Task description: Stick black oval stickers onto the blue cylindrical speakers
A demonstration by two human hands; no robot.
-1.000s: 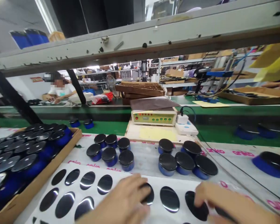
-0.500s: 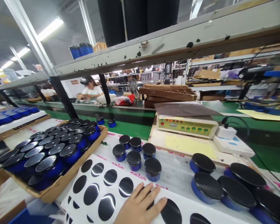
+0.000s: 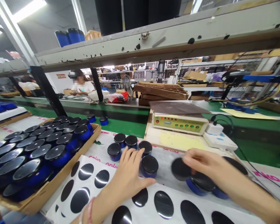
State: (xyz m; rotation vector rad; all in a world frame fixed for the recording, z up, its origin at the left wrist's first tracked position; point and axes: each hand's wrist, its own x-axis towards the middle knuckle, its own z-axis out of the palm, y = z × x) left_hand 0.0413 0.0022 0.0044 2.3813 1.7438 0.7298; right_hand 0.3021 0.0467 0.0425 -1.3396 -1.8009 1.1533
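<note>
My left hand (image 3: 128,169) is over a small group of blue jars with black lids (image 3: 149,165), its fingers spread and reaching among them; it hides one jar. Under my left wrist lies a white sheet with black round stickers (image 3: 163,204). My right hand (image 3: 199,160) pinches the edge of a black disc (image 3: 180,169), blurred by motion, beside the right-hand group of blue jars (image 3: 202,183). Part of that group is hidden behind my right hand and forearm.
A cardboard tray (image 3: 84,158) full of blue jars stands at the left. Behind are a control box (image 3: 180,123), a white power adapter (image 3: 215,128), cables and a green conveyor (image 3: 121,123). A shelf beam (image 3: 168,42) crosses overhead. A person (image 3: 80,85) sits across.
My left hand has lifted off the sticker sheet and moved up-left to the jars. My right hand has come into view, holding a black disc. The camera view has shifted rightward.
</note>
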